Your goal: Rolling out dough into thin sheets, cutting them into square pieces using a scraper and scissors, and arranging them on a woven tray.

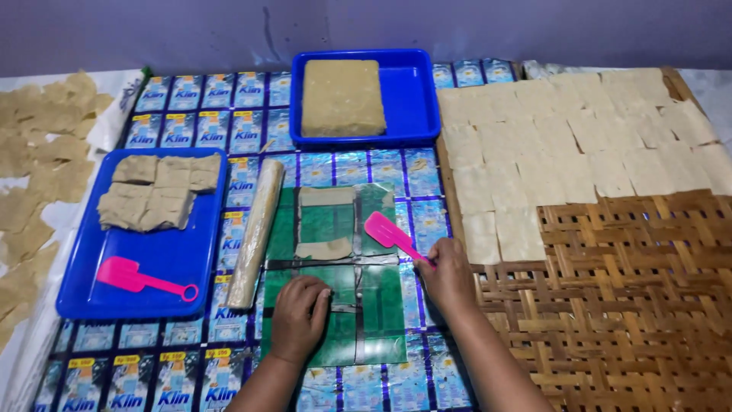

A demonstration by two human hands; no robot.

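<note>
Both forearms enter from the bottom edge. Left hand (299, 317) lies palm-down, fingers curled loosely, pressing the green board (335, 275) near its middle seam; it grips nothing. Right hand (448, 276) is closed round the handle of a pink spatula (390, 234), whose blade points up and left, resting at the board's right edge. Dough strip (324, 249) lies on the board just above the left hand and left of the blade, long axis running left to right (a larger sheet (326, 197) sits above it). Right hand is the nearer tool-bearer. Roller (257, 231) lies beside the board's left edge, long axis near upright. Woven mat (633, 305) carries the flattened squares (564, 145).
</note>
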